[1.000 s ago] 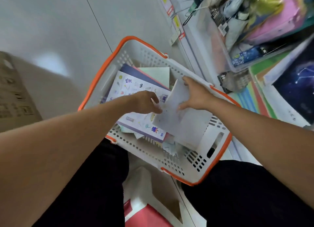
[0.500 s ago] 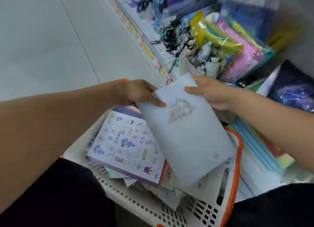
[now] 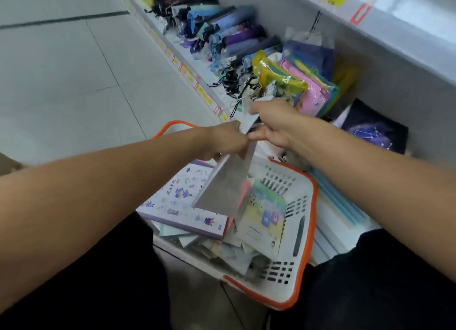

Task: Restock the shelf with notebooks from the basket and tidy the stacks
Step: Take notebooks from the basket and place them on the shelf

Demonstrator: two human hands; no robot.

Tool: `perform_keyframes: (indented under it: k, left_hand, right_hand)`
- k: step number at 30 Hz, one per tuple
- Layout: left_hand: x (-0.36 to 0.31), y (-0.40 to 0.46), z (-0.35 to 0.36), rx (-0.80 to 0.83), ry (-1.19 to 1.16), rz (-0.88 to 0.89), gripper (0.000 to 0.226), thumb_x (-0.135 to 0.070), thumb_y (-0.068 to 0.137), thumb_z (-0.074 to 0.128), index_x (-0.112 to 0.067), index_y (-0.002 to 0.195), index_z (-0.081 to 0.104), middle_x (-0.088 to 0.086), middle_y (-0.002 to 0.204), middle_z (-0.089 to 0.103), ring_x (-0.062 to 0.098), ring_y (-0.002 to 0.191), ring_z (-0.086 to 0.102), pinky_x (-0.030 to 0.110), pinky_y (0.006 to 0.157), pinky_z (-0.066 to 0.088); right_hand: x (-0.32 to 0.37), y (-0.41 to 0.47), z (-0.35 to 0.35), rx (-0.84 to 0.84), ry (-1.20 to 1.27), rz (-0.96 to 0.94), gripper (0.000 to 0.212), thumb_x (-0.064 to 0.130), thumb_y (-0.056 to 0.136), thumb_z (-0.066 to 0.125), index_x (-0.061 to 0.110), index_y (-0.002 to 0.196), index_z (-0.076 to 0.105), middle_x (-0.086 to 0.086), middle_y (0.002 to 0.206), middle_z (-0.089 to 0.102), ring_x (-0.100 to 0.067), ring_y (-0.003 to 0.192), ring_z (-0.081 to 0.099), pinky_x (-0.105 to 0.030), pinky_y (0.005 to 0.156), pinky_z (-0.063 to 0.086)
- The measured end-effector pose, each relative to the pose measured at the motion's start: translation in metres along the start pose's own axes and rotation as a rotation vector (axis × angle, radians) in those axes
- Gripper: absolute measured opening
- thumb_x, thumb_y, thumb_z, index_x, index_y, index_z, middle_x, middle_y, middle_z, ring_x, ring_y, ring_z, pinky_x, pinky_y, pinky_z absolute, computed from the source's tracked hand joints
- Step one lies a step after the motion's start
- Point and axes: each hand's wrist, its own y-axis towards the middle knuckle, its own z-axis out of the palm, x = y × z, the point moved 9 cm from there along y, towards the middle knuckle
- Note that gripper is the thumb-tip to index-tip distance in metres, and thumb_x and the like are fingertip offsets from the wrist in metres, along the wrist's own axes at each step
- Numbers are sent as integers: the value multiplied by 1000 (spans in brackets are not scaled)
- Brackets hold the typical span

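A white basket with an orange rim (image 3: 311, 207) sits on the floor between my knees, filled with notebooks. On top lie a white sticker-print notebook (image 3: 181, 204) and a pastel-cover notebook (image 3: 265, 217). Both hands hold one pale grey notebook (image 3: 223, 189) lifted above the basket, tilted nearly on edge. My left hand (image 3: 228, 139) pinches its upper left edge. My right hand (image 3: 274, 122) grips its top edge, nearer the shelf. A dark constellation-print notebook (image 3: 373, 130) lies on the low shelf at the right.
The low shelf (image 3: 385, 65) along the right holds folded umbrellas (image 3: 222, 33), bright plastic pouches (image 3: 298, 83) and striped pastel notebook stacks (image 3: 340, 201). Yellow price tags (image 3: 204, 95) line its front edge. Pale tiled floor (image 3: 74, 70) spreads to the left. My dark-trousered legs flank the basket.
The grey notebook has risen out of the basket and turned from flat-facing to nearly edge-on. Both hands moved up and toward the shelf; the view tilted upward.
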Motion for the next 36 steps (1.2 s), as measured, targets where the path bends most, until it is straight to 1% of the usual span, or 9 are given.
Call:
perform_keyframes:
  k: [1,3,5,9,12,14,28,31,36]
  left_hand:
    - [10,0,-14,-98,48,-4,27,-9,80,56,-10,107,58,18,97,61,30,85,63,30,60,46]
    - [32,-7,-52,-274,60,-32,23,-4,87,52,1,107,61,15,90,61,28,77,62,32,58,49]
    - [56,-15,-89,-367,-39,-72,23,3,87,52,5,107,62,16,91,63,32,80,65,39,66,56]
    - [89,-42,-142,-500,-173,-95,33,12,87,52,5,118,61,17,98,64,31,89,62,45,84,54]
    - [105,-54,-160,-589,-148,-110,35,8,85,55,-2,118,64,13,99,66,31,95,64,41,84,52]
    - [112,-57,-166,-628,-103,-119,36,4,83,55,-3,117,64,18,112,66,36,100,65,44,86,54]
    - [99,-62,-173,-696,-71,-123,45,-4,84,56,-7,128,51,11,123,56,28,100,56,36,77,51]
    - [98,-66,-175,-736,-6,-188,49,-8,86,58,-8,132,40,11,125,48,29,109,50,35,75,46]
    - [96,-76,-185,-817,-106,-129,44,-5,86,54,-12,129,47,12,127,53,28,108,53,28,80,43]
  right_hand:
    - [-2,-2,13,91,25,-13,6,9,98,55,4,97,53,-21,99,64,-29,83,69,-39,56,61]
    - [-7,-1,29,238,-1,-31,39,38,94,62,6,116,56,-17,110,64,-30,97,68,-46,72,62]
    - [-24,8,33,232,-328,-93,54,55,88,63,10,118,60,-12,106,66,-30,95,69,-43,73,61]
    - [-119,26,74,327,-1232,-131,69,58,74,76,8,118,60,-10,116,63,-30,104,61,-31,76,46]
    - [-167,31,94,277,-1356,-117,119,70,47,85,18,142,38,-5,144,39,-27,127,46,-43,97,46]
    - [-174,38,95,179,-1371,-117,130,70,38,87,18,144,31,-5,144,32,-30,130,39,-52,96,47]
    - [-131,47,24,25,-1257,-141,31,28,82,80,10,88,55,-9,96,57,-24,83,53,-30,66,40]
    - [-105,35,6,101,-1017,-35,19,16,92,69,10,98,51,-8,89,51,-23,65,55,-31,51,51]
    - [-36,8,-56,-3,-436,57,9,5,98,55,12,93,54,-12,102,61,-16,70,70,-26,44,57]
